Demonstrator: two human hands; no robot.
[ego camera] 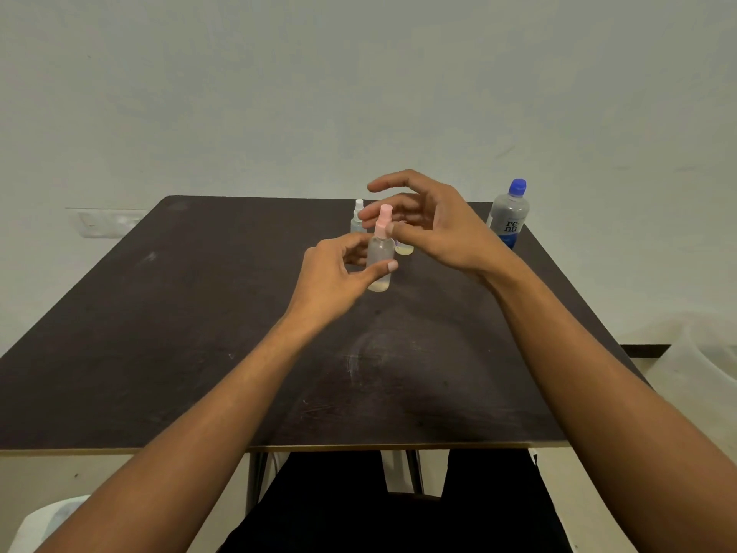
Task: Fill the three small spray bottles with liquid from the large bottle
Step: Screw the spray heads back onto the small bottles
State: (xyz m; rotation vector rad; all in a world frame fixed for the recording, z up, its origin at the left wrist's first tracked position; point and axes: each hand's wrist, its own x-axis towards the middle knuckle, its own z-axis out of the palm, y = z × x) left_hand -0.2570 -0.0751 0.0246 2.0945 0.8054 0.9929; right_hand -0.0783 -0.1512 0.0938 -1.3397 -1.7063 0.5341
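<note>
On my feed the left hand [339, 273] is wrapped round the body of the pink-topped spray bottle [381, 257], thumb across its front, holding it upright between the two hands. The right hand [430, 225] is arched over the pink spray head [385, 219], with the thumb tip at the collar and the fingers curving behind it. The hands are close together on this one bottle. I cannot tell whether the right fingers actually pinch the head or only hover round it, because that part is blurred.

Just beyond the left fingertips stands the white-topped spray bottle [358, 217]. The third small bottle [404, 249] is tucked under the right palm, and only its base shows. The large bottle [508, 217] sits well off to the outside of the right wrist, near the far corner of the table [179, 333], with its blue cap [517, 186] on.

I read this as the opening step on the first bottle, twisting the spray head off. The held bottle shows only a thin layer of liquid at its bottom, and the big one is capped, so no pouring is under way.

Next the left hand needs a firm hold to stop the body turning while the right unscrews and lifts the head clear, dip tube included. Then the right hand must reach out for the large bottle, and a narrow neck will want a slow pour.
</note>
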